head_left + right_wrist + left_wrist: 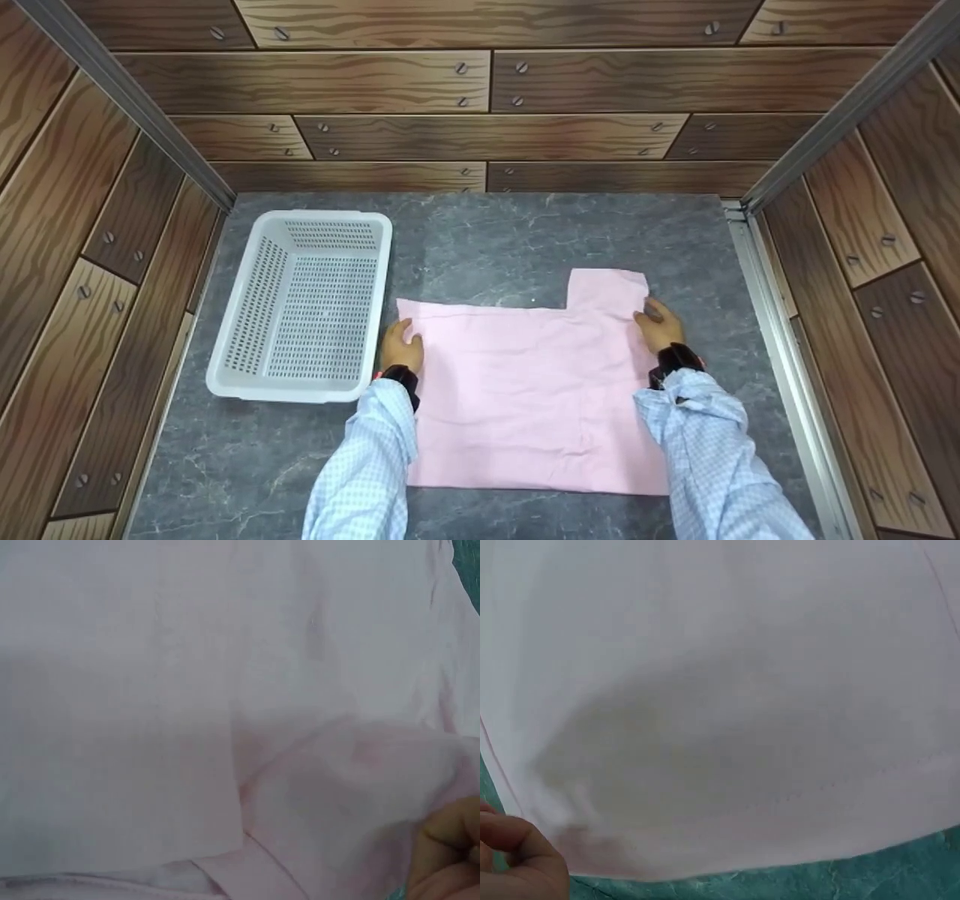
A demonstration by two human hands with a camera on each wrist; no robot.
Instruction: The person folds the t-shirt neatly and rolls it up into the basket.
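Note:
A pink shirt (pixel 517 382) lies flat, folded over on itself, with a sleeve (pixel 606 287) sticking out at its upper right. My left hand (pixel 401 348) pinches its left edge close to the hem corner. In the left wrist view that hand (pixel 521 855) has a bent finger and thumb at the shirt's border, and a stitched hem shows on the cloth (pixel 742 727). At the opposite side my right hand (pixel 662 326) grips the edge below the sleeve. The right wrist view shows curled fingers (pixel 446 844) there, with the fabric (pixel 337 780) bunched beside them.
Left of the shirt stands a white perforated plastic basket (pixel 300 390), near my left wrist. Beneath everything is a dark marbled tabletop (pixel 480 232). Wood-patterned panels (pixel 390 82) surround it at the back and both sides, with a metal rail (pixel 787 360) along the right.

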